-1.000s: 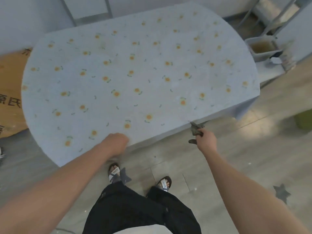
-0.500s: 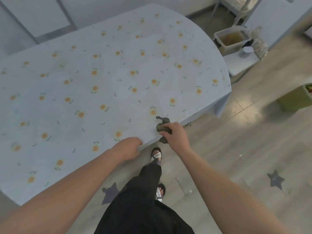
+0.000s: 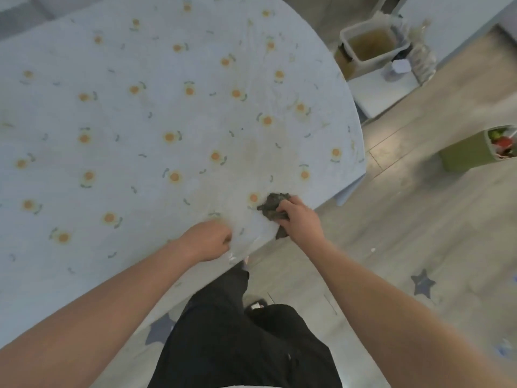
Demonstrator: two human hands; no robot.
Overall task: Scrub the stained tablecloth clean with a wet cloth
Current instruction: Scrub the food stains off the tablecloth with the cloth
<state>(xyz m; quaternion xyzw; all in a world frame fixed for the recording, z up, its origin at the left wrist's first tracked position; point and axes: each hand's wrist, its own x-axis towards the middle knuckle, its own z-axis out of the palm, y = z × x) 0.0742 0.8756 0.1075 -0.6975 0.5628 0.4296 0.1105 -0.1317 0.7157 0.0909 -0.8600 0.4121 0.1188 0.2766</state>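
Covering the rounded desk, the pale blue tablecloth [image 3: 145, 113] carries small orange flowers and a faint brownish stain [image 3: 253, 152] toward its near right part. On the cloth close to the near edge, just beside one printed flower, sits a dark, crumpled wet cloth [image 3: 272, 208], bunched under the right hand [image 3: 300, 219], whose fingers close around it; a tail of the rag hangs past the desk edge. The left hand [image 3: 208, 240] is curled shut, pinching the tablecloth at the near edge, where the fabric puckers. Black trousers [image 3: 240, 340] fill the lower middle above a grey floor [image 3: 405, 219]. Beyond the desk's far right side stands a clear tub [image 3: 372, 44] of brownish liquid, and a green bin [image 3: 470, 152] sits at the right.
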